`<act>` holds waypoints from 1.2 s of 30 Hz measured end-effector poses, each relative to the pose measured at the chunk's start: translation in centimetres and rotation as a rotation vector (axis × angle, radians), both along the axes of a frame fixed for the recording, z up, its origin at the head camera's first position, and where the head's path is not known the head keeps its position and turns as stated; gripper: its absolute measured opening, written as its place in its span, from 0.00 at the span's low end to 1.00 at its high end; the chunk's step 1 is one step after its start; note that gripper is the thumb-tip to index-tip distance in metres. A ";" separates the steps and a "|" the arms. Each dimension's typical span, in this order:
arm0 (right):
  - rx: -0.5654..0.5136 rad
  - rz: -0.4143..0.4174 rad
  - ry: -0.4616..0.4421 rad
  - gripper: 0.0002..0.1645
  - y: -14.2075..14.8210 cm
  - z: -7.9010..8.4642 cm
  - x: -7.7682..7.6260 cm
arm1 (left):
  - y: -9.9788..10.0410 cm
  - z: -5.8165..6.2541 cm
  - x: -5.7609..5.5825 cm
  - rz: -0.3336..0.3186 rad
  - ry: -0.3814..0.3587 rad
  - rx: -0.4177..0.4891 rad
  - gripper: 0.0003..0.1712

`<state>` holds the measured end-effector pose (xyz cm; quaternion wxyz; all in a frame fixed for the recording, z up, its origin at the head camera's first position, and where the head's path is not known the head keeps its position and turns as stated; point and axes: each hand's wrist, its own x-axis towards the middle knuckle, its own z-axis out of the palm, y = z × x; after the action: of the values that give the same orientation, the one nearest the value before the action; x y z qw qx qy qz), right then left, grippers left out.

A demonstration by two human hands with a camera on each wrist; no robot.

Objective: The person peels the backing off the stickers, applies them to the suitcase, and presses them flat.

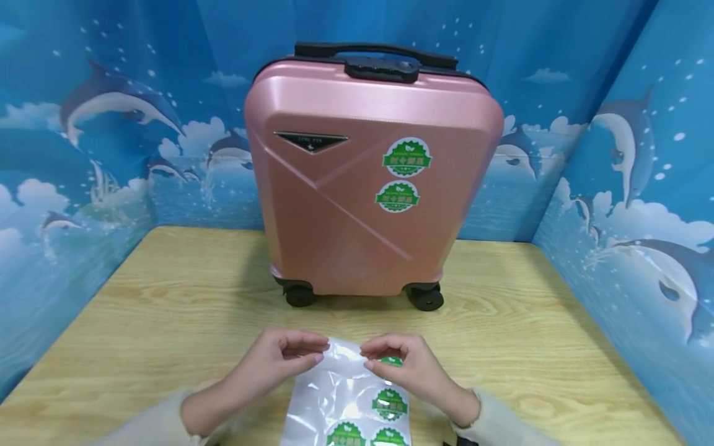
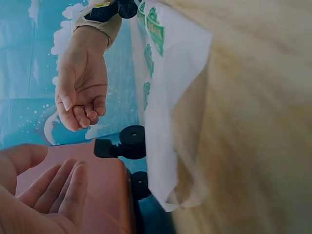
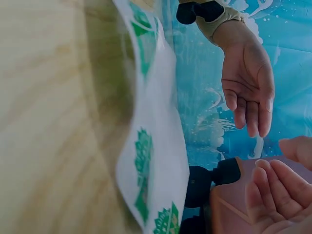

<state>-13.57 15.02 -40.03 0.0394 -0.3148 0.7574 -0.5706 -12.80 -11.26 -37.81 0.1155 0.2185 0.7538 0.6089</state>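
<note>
Sticker sheet (image 1: 346, 396) below L hand (image 1: 283, 358) & R hand (image 1: 409, 367), prob. apart

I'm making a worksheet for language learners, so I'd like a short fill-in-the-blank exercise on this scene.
1. The front of the pink suitcase bears exactly ____ round green-and-white stickers.
2. The suitcase's top handle is colored ____.
3. The left hand and right hand, near the sticker sheet, grip ____.
4. The sea animals printed on the blue curtain are ____.

Missing words: two; black; nothing; dolphins.
</note>
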 end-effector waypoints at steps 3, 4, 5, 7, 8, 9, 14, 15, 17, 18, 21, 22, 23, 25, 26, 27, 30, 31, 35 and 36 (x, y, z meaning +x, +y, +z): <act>0.019 0.001 -0.027 0.14 -0.1 -0.2 0.3 | -0.4 -0.7 0.2 -0.025 -0.020 -0.009 0.20; 0.026 0.001 -0.040 0.14 -0.1 -0.2 0.3 | -0.5 -0.9 0.3 -0.032 -0.033 -0.017 0.20; 0.031 0.000 -0.053 0.14 -0.2 -0.3 0.4 | -0.6 -1.1 0.3 -0.038 -0.047 -0.022 0.20; 0.035 -0.003 -0.079 0.15 -0.3 -0.4 0.6 | -0.9 -1.4 0.4 -0.058 -0.055 -0.020 0.20; 0.036 -0.002 -0.094 0.15 -0.3 -0.4 0.7 | -1.1 -1.6 0.5 -0.070 -0.056 -0.023 0.20; 0.036 -0.004 -0.106 0.15 -0.3 -0.5 0.8 | -1.2 -1.7 0.5 -0.083 -0.064 -0.023 0.19; 0.036 0.010 -0.131 0.15 -0.4 -0.6 0.9 | -2.1 -2.5 0.9 -0.138 -0.147 -0.030 0.17; 0.035 0.017 -0.130 0.14 -0.3 -0.7 0.9 | -2.3 -2.6 1.0 -0.140 -0.173 -0.035 0.17; 0.039 0.027 -0.123 0.14 -0.3 -0.8 0.9 | -2.4 -2.9 1.2 -0.147 -0.212 -0.041 0.17; 0.039 0.030 -0.121 0.14 -0.2 -0.8 0.9 | -2.4 -3.1 1.3 -0.151 -0.230 -0.044 0.17; 0.038 0.038 -0.130 0.14 -0.2 -0.9 0.8 | -2.4 -3.4 1.5 -0.168 -0.229 -0.054 0.18; 0.039 0.039 -0.131 0.14 -0.1 -0.9 0.8 | -2.4 -3.5 1.5 -0.168 -0.226 -0.060 0.17; 0.038 0.042 -0.136 0.14 -0.1 -0.9 0.8 | -2.5 -3.5 1.6 -0.163 -0.226 -0.068 0.17; 0.036 0.049 -0.143 0.14 -0.1 -0.9 0.8 | -2.6 -3.5 1.6 -0.136 -0.229 -0.092 0.16; 0.036 0.050 -0.146 0.14 -0.1 -0.9 0.8 | -2.8 -3.5 1.5 -0.120 -0.228 -0.102 0.16; 0.035 0.053 -0.146 0.14 -0.1 -1.0 0.8 | -3.0 -3.5 1.4 -0.103 -0.222 -0.114 0.15; 0.034 0.056 -0.143 0.14 0.0 -1.0 0.8 | -3.6 -3.4 1.0 -0.051 -0.202 -0.159 0.13; 0.034 0.056 -0.144 0.14 0.0 -1.0 0.8 | -3.8 -3.3 0.9 -0.039 -0.192 -0.177 0.12; 0.036 0.059 -0.143 0.14 0.0 -1.0 0.9 | -4.2 -3.3 0.8 -0.025 -0.198 -0.241 0.10; 0.036 0.058 -0.147 0.14 0.0 -1.0 0.9 | -4.3 -3.3 0.9 -0.027 -0.207 -0.256 0.10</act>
<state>-12.68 15.02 -41.06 0.1168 -0.2931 0.7532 -0.5771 -11.94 -15.56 -41.08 0.2277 0.1479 0.8064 0.5254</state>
